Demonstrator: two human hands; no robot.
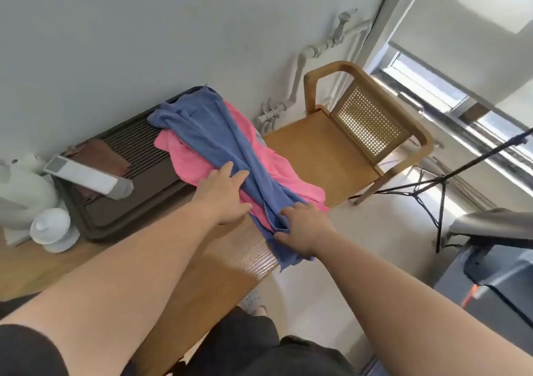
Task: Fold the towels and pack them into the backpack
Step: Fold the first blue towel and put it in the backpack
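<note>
right hand (302, 230) pinches blue towel (213, 133) hem at table (245, 260) edge; left hand (223, 195) spread flat on it.

1 blue towel (213, 133), 1 pink towel (190, 159); hands x2: L hand (225, 196), R hand (302, 228); 1 chair (317, 150), 1 tray (115, 220).

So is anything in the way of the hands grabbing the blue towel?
No. The blue towel lies on top of the pink towel; the left hand rests on it, the right hand grips it.
</note>
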